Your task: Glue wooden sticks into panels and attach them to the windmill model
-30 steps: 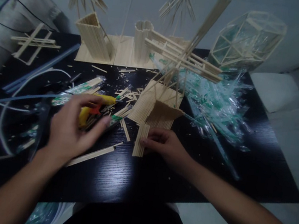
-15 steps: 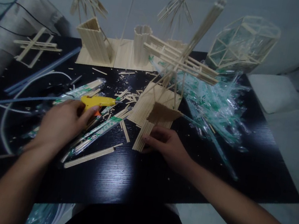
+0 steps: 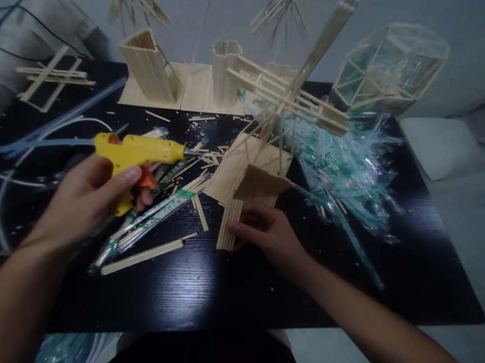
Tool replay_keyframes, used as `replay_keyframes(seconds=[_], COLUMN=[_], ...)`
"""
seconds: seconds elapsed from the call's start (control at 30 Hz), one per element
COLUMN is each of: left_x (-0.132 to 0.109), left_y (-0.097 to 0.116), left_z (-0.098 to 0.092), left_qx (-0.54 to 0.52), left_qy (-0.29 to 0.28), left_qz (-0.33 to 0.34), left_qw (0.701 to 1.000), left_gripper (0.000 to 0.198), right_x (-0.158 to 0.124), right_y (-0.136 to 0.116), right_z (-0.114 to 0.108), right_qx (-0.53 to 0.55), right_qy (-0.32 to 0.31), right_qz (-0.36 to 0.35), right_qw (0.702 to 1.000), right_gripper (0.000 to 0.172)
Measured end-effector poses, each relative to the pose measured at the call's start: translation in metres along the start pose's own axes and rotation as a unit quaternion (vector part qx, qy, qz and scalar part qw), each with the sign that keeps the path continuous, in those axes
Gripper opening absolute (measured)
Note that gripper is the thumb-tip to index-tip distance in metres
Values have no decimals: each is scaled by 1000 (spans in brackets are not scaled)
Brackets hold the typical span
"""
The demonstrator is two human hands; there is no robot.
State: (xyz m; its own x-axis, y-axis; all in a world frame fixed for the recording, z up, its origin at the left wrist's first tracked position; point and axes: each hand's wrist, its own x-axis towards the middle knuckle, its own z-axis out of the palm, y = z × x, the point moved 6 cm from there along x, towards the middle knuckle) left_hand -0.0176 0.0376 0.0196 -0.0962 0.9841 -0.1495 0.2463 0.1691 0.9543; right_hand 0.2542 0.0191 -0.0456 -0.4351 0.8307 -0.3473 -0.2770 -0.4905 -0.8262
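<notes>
Dial centred on the bench [image 3: 416,279], 12 o'clock farthest from you.

Status, left to right. At 10 o'clock, your crossed stick frame [image 3: 50,75]: made up, lying apart. At 9, your left grip [image 3: 85,189]: wrapped round the yellow glue gun [image 3: 139,149], nozzle towards 3. At 11 to 12, a three-sided column [image 3: 154,70] and a fluted column [image 3: 226,73]: formed, standing on thin wooden sheeting [image 3: 183,91]. Just nearer than centre, your right grip [image 3: 270,236]: pinching the stick panel [image 3: 229,223], its sticks set side by side; whether it joins the brownish slab [image 3: 260,186] on its 12 o'clock side, cannot tell. Towards 1, the front bladed model [image 3: 292,94]: blades crossed and mounted. Stick stock appears to be left unassembled.

Count, left to right. Crossed stick frame: one. Bluish rods [image 3: 73,110]: at least two, one running to the gun's rear. Glue gun: one. Wrapped stick packs [image 3: 158,211]: at least two. Offcuts [image 3: 213,158]: many, uncounted. Columns plainly seen: two. Stick panel: one. Bladed assemblies: three, two of them at the back. Plastic wrappers [image 3: 341,148], at 2: one heap. Faceted frame [image 3: 391,70], at 1: one.
</notes>
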Motion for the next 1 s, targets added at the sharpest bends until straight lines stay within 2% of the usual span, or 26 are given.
replay_keyframes(seconds=[0.1,0.27,0.37,0.53,0.73,1.0], left_x=[-3,-7,-8,-8,-9,-13], left_y=[-1,-5,-8,-16,-24,-18], left_z=[19,39,41,33,33,39], left_qx=[-79,-85,-95,-128,-81,-30], left_qy=[-109,-156,-172,-221,-283,-320], left_qz=[7,11,24,28,38,74], left_qw=[991,984,980,967,955,944], left_gripper=[31,29,30,29,29,32], right_x=[-1,-1,-1,-1,0,1], right_y=[-1,-3,-3,-2,-3,-5], right_z=[1,1,0,-1,-3,-1], right_qx=[3,22,40,76,117,124], right_qy=[-9,-4,-5,-19,-21,-34], right_qz=[1,8,8,11,3,-5], right_qw=[1000,1000,999,997,993,992], right_gripper=[32,34,35,32,29,26])
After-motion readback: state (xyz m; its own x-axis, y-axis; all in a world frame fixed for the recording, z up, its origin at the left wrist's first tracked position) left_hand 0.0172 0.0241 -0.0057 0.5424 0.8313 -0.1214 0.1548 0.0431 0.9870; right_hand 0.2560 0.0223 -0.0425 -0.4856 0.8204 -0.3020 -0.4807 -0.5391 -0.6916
